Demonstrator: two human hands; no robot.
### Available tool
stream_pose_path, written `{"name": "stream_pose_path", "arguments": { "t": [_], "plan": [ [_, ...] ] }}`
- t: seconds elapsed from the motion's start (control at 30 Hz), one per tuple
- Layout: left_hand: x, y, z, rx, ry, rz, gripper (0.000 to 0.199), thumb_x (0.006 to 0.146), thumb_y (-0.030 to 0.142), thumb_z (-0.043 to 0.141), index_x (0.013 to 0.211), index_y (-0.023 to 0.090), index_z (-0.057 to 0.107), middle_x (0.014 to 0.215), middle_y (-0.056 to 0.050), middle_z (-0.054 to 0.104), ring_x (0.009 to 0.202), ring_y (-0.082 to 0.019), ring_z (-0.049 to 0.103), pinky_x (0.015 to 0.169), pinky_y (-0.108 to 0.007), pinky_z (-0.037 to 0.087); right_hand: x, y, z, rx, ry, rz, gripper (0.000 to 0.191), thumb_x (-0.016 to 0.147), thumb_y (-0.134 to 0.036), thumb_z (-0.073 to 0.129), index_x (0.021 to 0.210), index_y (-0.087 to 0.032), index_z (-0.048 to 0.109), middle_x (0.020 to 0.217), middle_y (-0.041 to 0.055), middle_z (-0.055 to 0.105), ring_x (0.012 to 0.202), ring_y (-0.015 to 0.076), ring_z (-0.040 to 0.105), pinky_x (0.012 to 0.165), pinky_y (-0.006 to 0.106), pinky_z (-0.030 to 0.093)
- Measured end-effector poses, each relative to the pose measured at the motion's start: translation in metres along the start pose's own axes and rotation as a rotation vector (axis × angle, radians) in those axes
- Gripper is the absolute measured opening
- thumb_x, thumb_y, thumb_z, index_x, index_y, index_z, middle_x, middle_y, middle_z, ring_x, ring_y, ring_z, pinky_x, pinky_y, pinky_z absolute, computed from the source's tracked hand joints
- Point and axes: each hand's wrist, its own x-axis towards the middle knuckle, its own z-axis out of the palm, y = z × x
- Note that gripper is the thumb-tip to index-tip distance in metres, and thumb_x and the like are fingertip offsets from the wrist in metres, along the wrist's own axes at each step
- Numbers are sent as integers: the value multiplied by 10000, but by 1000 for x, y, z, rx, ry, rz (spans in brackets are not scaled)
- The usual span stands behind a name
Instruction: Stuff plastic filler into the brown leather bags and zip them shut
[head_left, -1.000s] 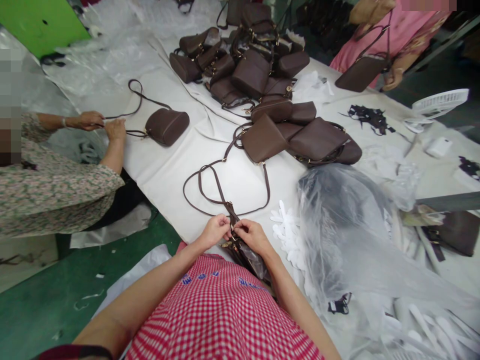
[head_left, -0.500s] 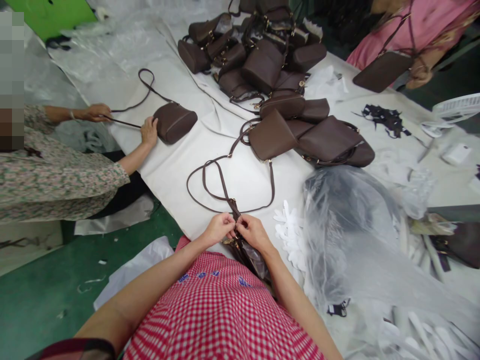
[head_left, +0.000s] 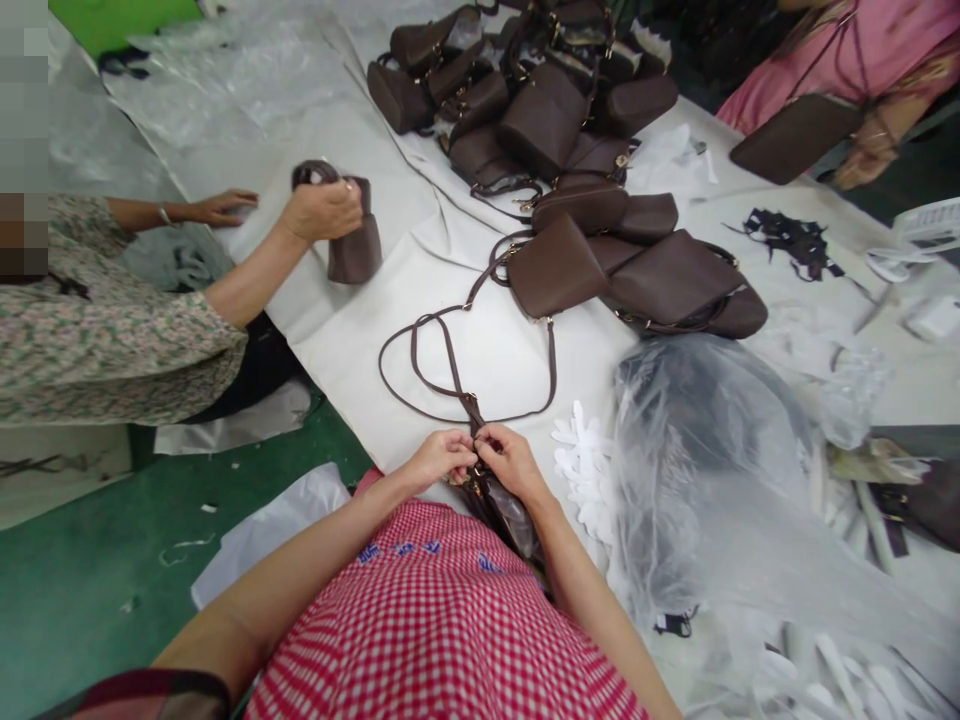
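Observation:
Close to my body at the table edge, a brown handbag [head_left: 512,520] rests with clear plastic showing in its opening. My left hand [head_left: 442,458] pinches the bag's strap [head_left: 474,412] near its gold-coloured metal fitting. From the other side, my right hand [head_left: 510,460] has its thumb and fingers closed on the same strap. The exact point between the fingertips is too small to make out. Beyond my hands, the long thin strap lies in loops on the white table [head_left: 495,365].
Several brown bags [head_left: 555,265] are piled beyond my hands. A large clear plastic bag [head_left: 675,450] and white paper pieces [head_left: 581,460] lie to my right. At left, a co-worker's hand [head_left: 322,210] holds a small brown bag [head_left: 356,245]. Another person in pink [head_left: 900,50] stands at far right.
The co-worker at left has lifted the small bag upright, its strap now gathered in the hand. My own hands stay at the strap with only slight finger movement. The view has shifted a little.

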Motion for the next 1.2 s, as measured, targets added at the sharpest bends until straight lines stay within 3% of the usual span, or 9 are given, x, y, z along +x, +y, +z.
{"name": "stream_pose_path", "arguments": {
  "t": [0.17,0.4,0.57,0.83,1.2],
  "plan": [
    [-1,-1,3,48,88,47,223,650,306,730,715,116,634,546,34,561,433,-62,497,447,-175,402,0,1,1,35,-23,12,125,811,-292,505,751,-206,572,676,-20,549,624,140,486,606,246,389],
    [-1,1,6,94,115,17,212,641,307,719,644,122,615,527,30,562,429,-73,507,440,-179,396,-5,11,-2,147,-97,140,221,860,-360,479,784,-195,605,674,-23,577,638,138,526,632,249,426],
    [2,0,6,117,173,30,166,624,245,724,603,123,614,495,40,542,416,-63,473,425,-172,374,-7,6,-2,143,-67,90,201,812,-354,555,800,-188,668,753,7,645,716,157,578,692,266,454],
    [0,1,4,150,168,54,168,651,260,704,588,125,624,465,40,535,415,-70,475,429,-174,369,-4,2,-2,-1,-27,-25,163,796,-285,530,706,-197,634,701,3,601,652,147,529,626,251,420],
    [2,1,5,171,167,61,174,648,276,698,589,129,626,452,37,535,407,-71,461,421,-175,348,-4,3,-1,97,-44,53,203,814,-339,528,772,-190,660,730,7,646,688,157,568,671,265,449]
  ]
}}
